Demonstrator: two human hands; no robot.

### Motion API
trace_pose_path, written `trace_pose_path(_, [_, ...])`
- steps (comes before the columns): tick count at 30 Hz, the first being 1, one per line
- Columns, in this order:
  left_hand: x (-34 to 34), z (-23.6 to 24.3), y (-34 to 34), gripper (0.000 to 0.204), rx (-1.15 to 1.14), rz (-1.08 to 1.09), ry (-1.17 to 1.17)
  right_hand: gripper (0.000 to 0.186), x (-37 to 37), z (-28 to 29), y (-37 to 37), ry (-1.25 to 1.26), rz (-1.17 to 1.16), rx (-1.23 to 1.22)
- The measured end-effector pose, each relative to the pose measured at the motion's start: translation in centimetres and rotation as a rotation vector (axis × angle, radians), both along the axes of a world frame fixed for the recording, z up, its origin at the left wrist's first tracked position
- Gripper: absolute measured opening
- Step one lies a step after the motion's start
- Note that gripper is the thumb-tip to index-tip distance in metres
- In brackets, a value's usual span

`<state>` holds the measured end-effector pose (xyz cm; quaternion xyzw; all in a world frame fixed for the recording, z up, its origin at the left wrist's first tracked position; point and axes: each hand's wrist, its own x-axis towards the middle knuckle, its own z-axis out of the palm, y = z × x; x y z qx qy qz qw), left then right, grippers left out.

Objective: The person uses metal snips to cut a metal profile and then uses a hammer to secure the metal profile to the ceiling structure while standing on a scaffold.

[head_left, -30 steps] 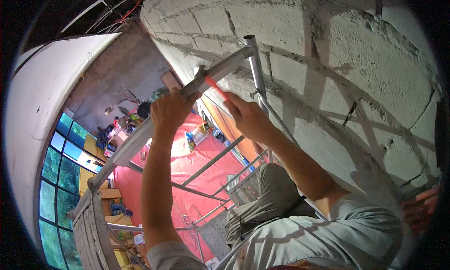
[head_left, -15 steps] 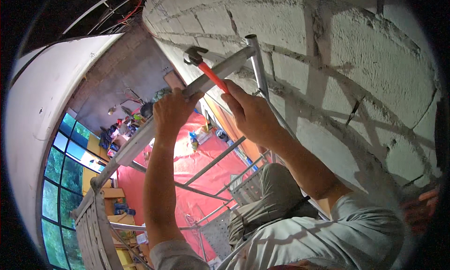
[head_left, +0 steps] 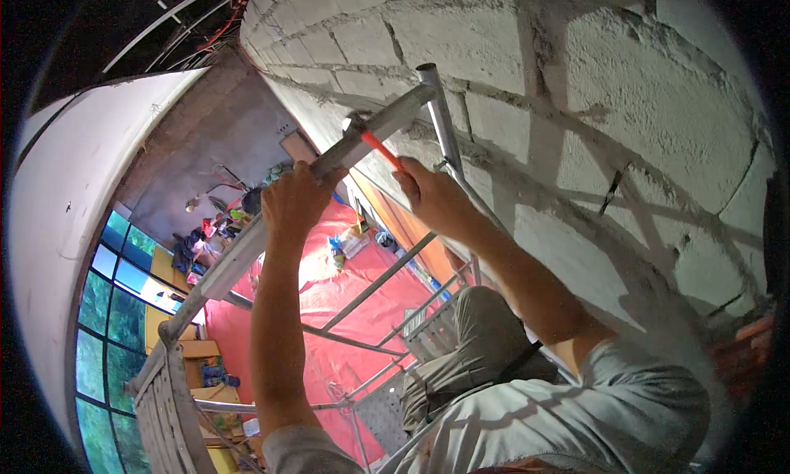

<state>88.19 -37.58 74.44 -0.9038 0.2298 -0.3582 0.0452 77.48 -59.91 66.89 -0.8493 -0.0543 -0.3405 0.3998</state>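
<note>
My right hand point(head_left: 438, 199) is closed round the red handle of a claw hammer point(head_left: 382, 151). The hammer's head lies at the top of a long grey bar point(head_left: 239, 258); whether it touches the bar I cannot tell. This bar slants from the lower left up to an upright metal scaffold post point(head_left: 441, 122) beside the block wall. With my left hand point(head_left: 295, 201) I grip the bar, fingers wrapped over it, to the left of the hammer. The undersides of both hands' fingers are partly hidden.
A rough block wall point(head_left: 601, 87) rises close on the right. Scaffold tubes point(head_left: 380, 281) and a perforated platform point(head_left: 385, 412) are below me. Far down lies a pink sheet point(head_left: 346, 355) with clutter at its far edge. Windows point(head_left: 107, 342) stand at the left.
The hammer head has come down to the bar, and my right hand has dropped slightly with it. My left hand keeps its grip on the bar. The view has shifted a little.
</note>
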Motion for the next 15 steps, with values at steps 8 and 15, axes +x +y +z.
trace_pose_path(8, [-0.7,0.4,0.0,0.069,0.018,0.058,0.089,0.031,1.9,-0.6,-0.5,-0.016,0.087,0.035])
trace_pose_path(15, [-1.1,0.8,-0.2,0.063,0.016,-0.006,0.092,0.034,9.1,-0.6,0.0,-0.016,0.01,0.272])
